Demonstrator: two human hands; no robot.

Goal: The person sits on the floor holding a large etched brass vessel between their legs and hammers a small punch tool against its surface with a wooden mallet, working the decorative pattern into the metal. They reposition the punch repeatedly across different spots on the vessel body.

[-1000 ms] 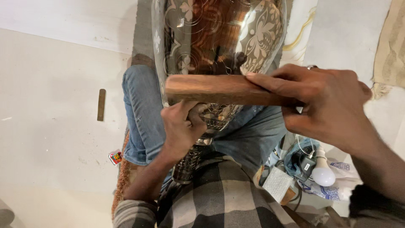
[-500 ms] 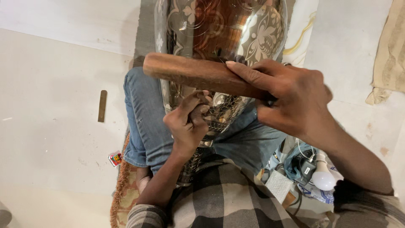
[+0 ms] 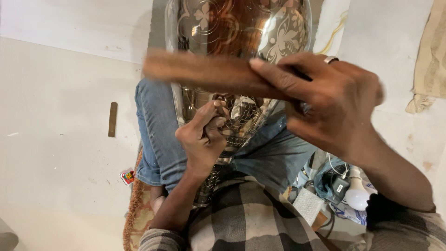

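Floor at left: a pale floor [image 3: 55,153] with a short flat metal strip [image 3: 112,119] lying on it, well apart from the hands; nearer the person, a small red and white packet [image 3: 127,176] lies just beside the frayed edge of a woven mat [image 3: 132,214].
Leg: a bent knee in blue jeans [image 3: 155,139] sits under and left of the vase.
Vase: a large shiny metal vase [image 3: 241,32] with engraved flowers and leaves rests on the lap, its wide body toward the top of the view and its narrow end pointing down toward the checked shirt [image 3: 251,223].
Left hand: the left hand [image 3: 204,135] is closed in a fist pressed against the patterned lower body of the vase; something thin may be pinched in the fingers, but it is too hidden to tell.
Stick: a brown wooden stick [image 3: 204,72] lies crosswise over the vase, above the left hand, blurred at its left end.
Right hand: the right hand [image 3: 325,97] grips the right end of the stick, fingers wrapped over it, a ring on one finger.
Right side: below the right forearm lie a white light bulb [image 3: 357,195], a dark blue tool [image 3: 332,181] with a cord, and a piece of bubble wrap [image 3: 306,204]; a beige cloth [image 3: 429,60] hangs at the far right edge.
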